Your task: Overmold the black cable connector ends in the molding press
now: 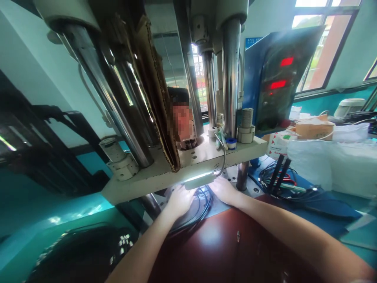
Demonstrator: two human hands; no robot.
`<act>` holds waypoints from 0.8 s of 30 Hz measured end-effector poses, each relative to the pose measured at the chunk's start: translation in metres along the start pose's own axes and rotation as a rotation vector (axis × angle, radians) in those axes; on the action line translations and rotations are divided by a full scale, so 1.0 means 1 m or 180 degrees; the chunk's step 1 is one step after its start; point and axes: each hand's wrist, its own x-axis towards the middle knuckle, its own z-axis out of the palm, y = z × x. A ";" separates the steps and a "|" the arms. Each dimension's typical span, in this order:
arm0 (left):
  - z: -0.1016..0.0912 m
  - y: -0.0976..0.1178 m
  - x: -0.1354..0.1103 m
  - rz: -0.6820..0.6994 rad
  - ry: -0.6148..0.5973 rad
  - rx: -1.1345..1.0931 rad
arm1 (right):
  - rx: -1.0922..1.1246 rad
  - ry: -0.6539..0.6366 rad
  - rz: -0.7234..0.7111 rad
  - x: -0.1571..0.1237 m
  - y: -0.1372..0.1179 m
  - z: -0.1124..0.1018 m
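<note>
My left hand (182, 199) reaches in under the pale upper plate of a press, beside a coil of black cable (203, 210). On the coil's other side my right hand (223, 189) reaches under the same plate. A small lit lamp (200, 181) on a bent stalk hangs in front of both hands. It covers their fingertips, and its glare washes out the rest. Whether the fingers grip anything cannot be made out. The coil lies between the hands and runs over the edge of the reddish-brown tabletop (203, 251).
Steel columns (231, 78) and a cardboard sheet (159, 94) rise above the plate. A control box (273, 78) with red displays stands right. Cables with red-handled pliers (290, 179) lie on a blue surface. Black cables (76, 251) lie lower left. A person (184, 122) is behind the press.
</note>
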 end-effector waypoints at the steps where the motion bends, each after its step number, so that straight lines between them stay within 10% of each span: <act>1: 0.003 -0.004 -0.002 0.0061 0.0019 0.0047 | -0.0010 0.0013 -0.0001 -0.001 0.002 0.001; 24: 0.014 -0.009 0.006 -0.0158 -0.0077 -0.0345 | 0.0319 -0.0151 0.0023 0.000 0.007 -0.001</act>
